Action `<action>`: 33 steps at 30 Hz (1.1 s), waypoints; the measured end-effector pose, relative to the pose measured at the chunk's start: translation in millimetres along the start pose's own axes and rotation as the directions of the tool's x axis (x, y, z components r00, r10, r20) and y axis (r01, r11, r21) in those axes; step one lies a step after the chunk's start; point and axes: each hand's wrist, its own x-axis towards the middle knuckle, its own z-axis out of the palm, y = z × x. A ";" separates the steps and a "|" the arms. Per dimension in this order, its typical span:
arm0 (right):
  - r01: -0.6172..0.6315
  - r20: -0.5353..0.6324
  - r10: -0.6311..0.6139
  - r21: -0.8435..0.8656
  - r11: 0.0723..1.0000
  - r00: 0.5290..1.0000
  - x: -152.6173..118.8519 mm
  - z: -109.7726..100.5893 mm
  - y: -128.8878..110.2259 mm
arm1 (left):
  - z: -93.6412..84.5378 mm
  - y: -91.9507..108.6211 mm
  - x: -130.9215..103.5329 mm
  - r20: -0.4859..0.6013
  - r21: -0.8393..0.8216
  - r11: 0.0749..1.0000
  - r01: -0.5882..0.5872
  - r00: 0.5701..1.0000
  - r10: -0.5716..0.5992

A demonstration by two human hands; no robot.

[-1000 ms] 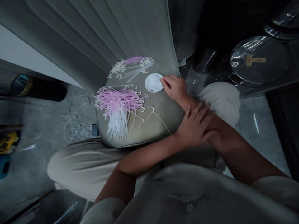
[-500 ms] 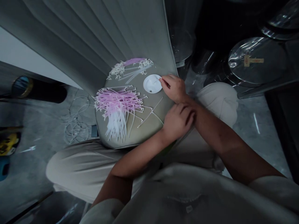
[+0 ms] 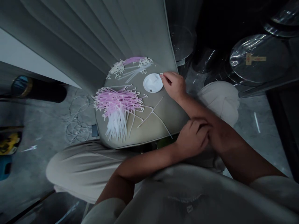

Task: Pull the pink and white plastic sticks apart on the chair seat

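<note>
My right hand [image 3: 173,85] is closed in a pinch at the right rim of a round white plastic cup lid [image 3: 153,83]. A small white piece [image 3: 161,74] shows at its fingertips; its kind is too small to tell. My left hand [image 3: 193,137] lies across my right forearm, its fingers curled against the skin, with nothing visible in them. Left of the lid is a heap of pink and white plastic strips [image 3: 119,101] with small white T-shaped ends. Several loose thin white strips [image 3: 151,112] lie between the heap and my hands.
All this lies on a grey padded chair seat [image 3: 144,137], before its ribbed backrest [image 3: 121,28]. A second group of strips and white ends [image 3: 130,67] is at the back. Coiled cables [image 3: 77,130] lie on the floor at left; clear round containers [image 3: 259,59] stand at right.
My left hand has slid down and right along my right forearm, off the seat's front edge, uncovering a strip's end. My right hand has shifted slightly, remaining pinched beside the lid.
</note>
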 end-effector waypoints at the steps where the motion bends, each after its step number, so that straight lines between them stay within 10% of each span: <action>1: 0.000 -0.009 0.000 0.006 1.000 1.000 0.5 0.1 0.2 | -0.1 1.4 -0.7 0.013 -0.013 1.000 -0.011 1.000 0.011; 33: -0.061 -0.002 0.062 0.055 0.997 0.998 1.6 0.5 0.5 | 2.9 13.5 1.0 0.034 0.024 0.979 0.200 0.979 -0.201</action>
